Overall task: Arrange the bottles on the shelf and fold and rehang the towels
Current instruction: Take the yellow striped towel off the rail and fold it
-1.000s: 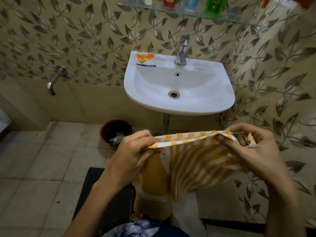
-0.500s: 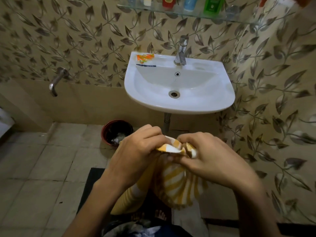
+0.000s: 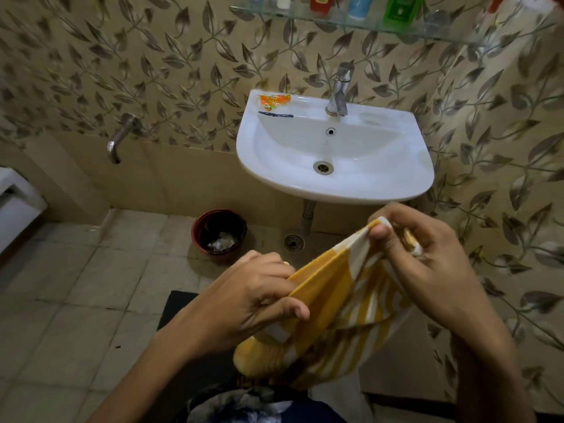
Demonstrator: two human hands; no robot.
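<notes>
A yellow and white striped towel (image 3: 341,306) hangs folded between my two hands, in front of me and below the sink. My left hand (image 3: 247,297) pinches its lower left edge. My right hand (image 3: 427,264) grips the upper right corner, held higher than the left. The towel's lower part droops toward the floor. Above the sink, a glass shelf (image 3: 351,24) at the top edge carries several bottles, among them a red one (image 3: 320,2), a blue one (image 3: 360,6) and a green one (image 3: 403,7); their tops are cut off.
A white wall sink (image 3: 381,184) with a steel tap (image 3: 338,90) and an orange sachet (image 3: 274,100) on its rim is straight ahead. A dark red bin (image 3: 198,230) stands on the tiled floor. A wall spout (image 3: 120,138) sticks out at left. A black mat (image 3: 177,306) lies underfoot.
My hands came together at the towel's top edge, folding it in half, then drew apart again. The right hand is now higher and the left lower, stretching the folded towel.
</notes>
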